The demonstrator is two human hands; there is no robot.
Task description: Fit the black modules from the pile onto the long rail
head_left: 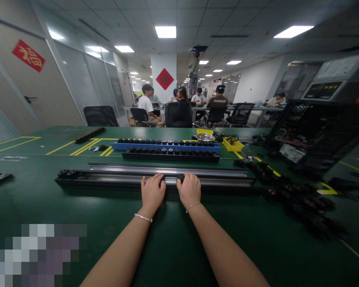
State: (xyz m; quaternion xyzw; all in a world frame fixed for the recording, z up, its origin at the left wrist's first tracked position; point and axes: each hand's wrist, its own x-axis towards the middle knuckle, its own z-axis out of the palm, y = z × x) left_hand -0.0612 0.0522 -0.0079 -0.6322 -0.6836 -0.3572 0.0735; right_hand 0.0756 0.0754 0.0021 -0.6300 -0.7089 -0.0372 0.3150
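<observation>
A long black rail (104, 177) with a shiny metal channel lies across the green table in front of me. My left hand (153, 192) rests on it near the middle, fingers curled over its edge and thumb close to the forefinger. Just to the right, my right hand (190, 190) is closed on a small black part (181, 177), which sits at the channel. Its exact shape is partly covered by my fingers. Several similar black parts (68, 173) stand at the rail's left end. Behind it runs another shiny rail (167, 169).
Farther back lie a blue rail (164, 147) and a black rail (170, 155), both lined with black parts. A heap of dark parts (302, 203) is at right. Beyond are a yellow tray (233, 146), a metal bowl (205, 137) and an open-framed machine (305, 131). Several people sit at distant tables.
</observation>
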